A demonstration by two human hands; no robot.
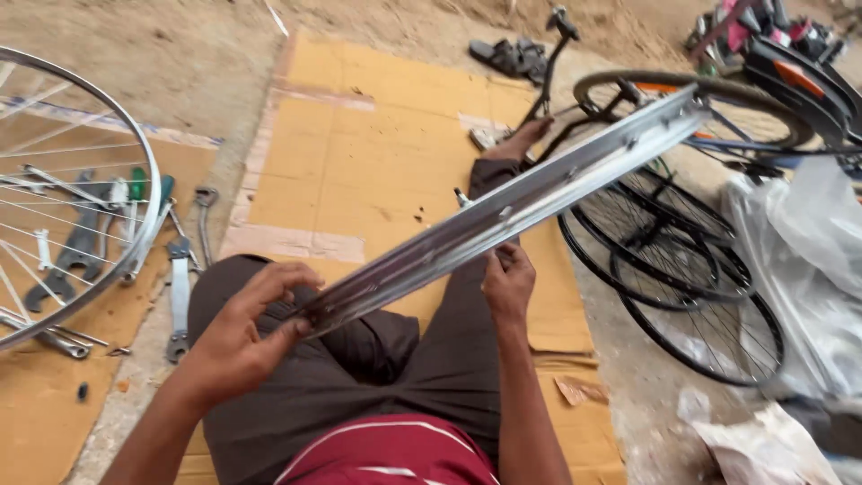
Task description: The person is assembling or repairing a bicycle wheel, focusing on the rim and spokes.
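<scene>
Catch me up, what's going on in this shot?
A person sits on flattened cardboard on sandy ground, holding a bare silver bicycle rim across the lap. The left hand grips its near end; the right hand pinches its edge further along. A spoked wheel lies at the left over spanners, and black tyred wheels lie at the right.

Open-air bicycle repair spot, wrenches (180,287), spoked wheels (682,278)

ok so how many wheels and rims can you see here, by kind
Bare silver rim, held by left hand and right hand: 1
Silver spoked wheel: 1
Black tyred wheels lying at right: 2
Black wheel on bicycle: 1
Total: 5
</scene>
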